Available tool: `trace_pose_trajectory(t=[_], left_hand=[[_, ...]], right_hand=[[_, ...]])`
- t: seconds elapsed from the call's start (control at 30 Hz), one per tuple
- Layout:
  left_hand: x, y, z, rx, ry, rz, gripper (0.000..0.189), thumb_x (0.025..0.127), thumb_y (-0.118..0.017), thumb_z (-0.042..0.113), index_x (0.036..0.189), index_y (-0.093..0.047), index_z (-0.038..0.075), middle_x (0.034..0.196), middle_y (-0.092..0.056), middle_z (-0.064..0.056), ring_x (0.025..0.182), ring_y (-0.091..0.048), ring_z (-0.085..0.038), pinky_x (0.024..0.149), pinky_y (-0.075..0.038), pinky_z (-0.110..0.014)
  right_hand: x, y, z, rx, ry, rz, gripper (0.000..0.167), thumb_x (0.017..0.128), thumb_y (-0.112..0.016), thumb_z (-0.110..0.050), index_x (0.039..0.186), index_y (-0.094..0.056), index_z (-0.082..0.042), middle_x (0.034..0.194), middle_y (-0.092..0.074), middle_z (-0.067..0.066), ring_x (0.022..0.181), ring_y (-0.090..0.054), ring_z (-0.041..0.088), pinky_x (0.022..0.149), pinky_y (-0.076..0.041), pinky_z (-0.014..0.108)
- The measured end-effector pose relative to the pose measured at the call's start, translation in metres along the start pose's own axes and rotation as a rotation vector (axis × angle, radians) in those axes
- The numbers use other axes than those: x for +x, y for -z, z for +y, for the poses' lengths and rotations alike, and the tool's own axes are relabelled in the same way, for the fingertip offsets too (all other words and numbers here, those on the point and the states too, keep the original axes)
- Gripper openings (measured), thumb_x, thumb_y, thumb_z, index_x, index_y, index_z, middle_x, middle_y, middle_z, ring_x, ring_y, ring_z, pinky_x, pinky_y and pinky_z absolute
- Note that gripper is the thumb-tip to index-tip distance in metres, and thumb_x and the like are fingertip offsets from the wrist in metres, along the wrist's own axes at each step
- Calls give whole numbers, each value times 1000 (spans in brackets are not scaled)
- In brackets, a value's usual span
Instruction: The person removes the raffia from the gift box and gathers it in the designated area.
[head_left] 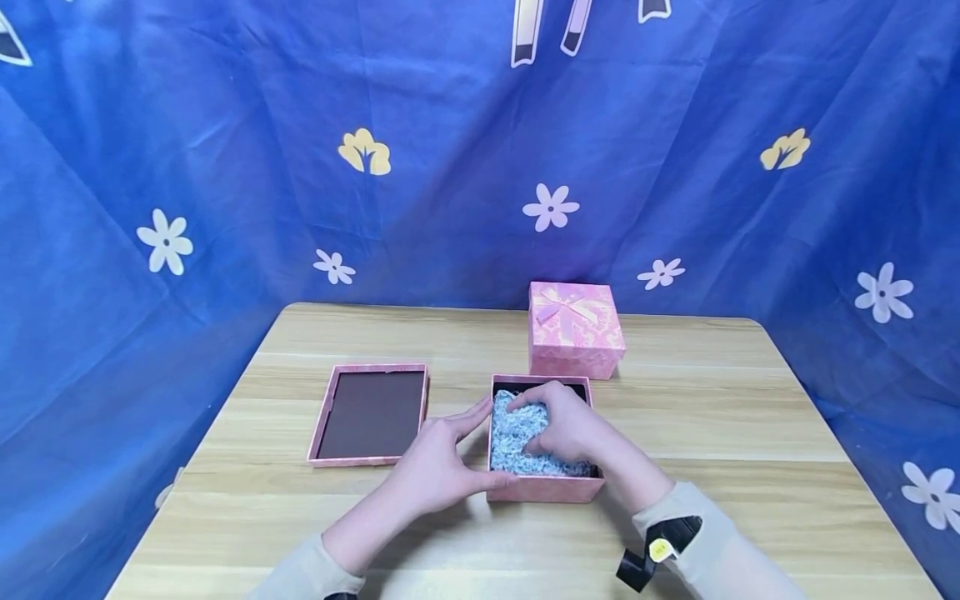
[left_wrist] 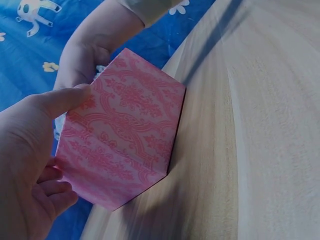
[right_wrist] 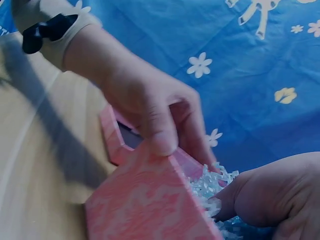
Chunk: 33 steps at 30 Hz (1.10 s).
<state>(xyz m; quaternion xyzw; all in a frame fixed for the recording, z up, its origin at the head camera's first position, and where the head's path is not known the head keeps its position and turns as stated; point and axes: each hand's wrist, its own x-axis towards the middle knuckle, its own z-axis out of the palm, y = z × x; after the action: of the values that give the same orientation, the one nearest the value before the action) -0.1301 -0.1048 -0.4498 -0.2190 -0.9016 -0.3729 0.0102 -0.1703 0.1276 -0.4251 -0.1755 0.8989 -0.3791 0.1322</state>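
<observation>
In the head view, a pink patterned gift box [head_left: 545, 490] stands without its lid, filled with light blue shredded paper [head_left: 517, 433]. My left hand [head_left: 438, 467] grips the box at its near left corner. Its thumb lies along the front wall, and the fingers reach along the left side. My right hand [head_left: 566, 421] is inside the box from the right, with thumb and index finger bent around a mound of the shreds; its other fingers are hidden. In the right wrist view, the right thumb sinks into the shredded paper [right_wrist: 207, 185].
Left of the box, a pink-edged lid [head_left: 378, 415] lies with its dark inside facing up. Behind the open box stands a closed pink gift box [head_left: 576, 325] with a bow on top. A blue curtain [head_left: 450, 208] hangs around the wooden table [head_left: 712, 400].
</observation>
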Motion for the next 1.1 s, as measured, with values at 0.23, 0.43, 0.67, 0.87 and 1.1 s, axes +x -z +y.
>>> trace_pose_trajectory(t=[0.23, 0.43, 0.67, 0.87, 1.1], left_hand=[[-1, -1, 0, -25, 38, -11, 109, 70, -89, 71, 157, -53, 17, 154, -53, 2, 141, -49, -20, 115, -44, -44], [-1, -2, -3, -33, 8, 7, 110, 69, -89, 71, 158, -50, 21, 154, -51, 4, 141, -50, -22, 115, -44, -43], [-1, -2, -2, -42, 17, 9, 109, 70, -90, 70, 157, -51, 18, 154, -53, 1, 140, -51, -23, 114, -45, -43], [-2, -3, -2, -42, 36, 8, 110, 68, -92, 68, 158, -52, 18, 153, -54, 1, 141, -49, -22, 114, -45, -43], [-1, -3, -3, -72, 22, 2, 110, 70, -92, 66, 158, -51, 15, 155, -52, -3, 138, -53, -22, 111, -48, -43]], right_hand=[[-5, 23, -2, 72, 67, 12, 55, 72, -91, 6, 121, -80, -16, 128, -72, 3, 123, -60, 27, 107, -50, 55], [-10, 43, -4, 148, 130, 30, 56, 69, -91, 6, 121, -80, -12, 125, -74, 3, 120, -62, 24, 104, -52, 48], [-18, 66, -9, 247, 143, 54, 59, 69, -89, 7, 124, -79, -9, 133, -70, 7, 120, -57, 27, 95, -55, 43], [-28, 88, -8, 278, 160, 86, 60, 71, -88, 9, 128, -76, -6, 129, -71, 9, 107, -58, 28, 87, -57, 38], [-47, 114, 0, 293, 155, 140, 61, 73, -87, 9, 132, -74, -4, 123, -71, 13, 98, -64, 24, 82, -60, 31]])
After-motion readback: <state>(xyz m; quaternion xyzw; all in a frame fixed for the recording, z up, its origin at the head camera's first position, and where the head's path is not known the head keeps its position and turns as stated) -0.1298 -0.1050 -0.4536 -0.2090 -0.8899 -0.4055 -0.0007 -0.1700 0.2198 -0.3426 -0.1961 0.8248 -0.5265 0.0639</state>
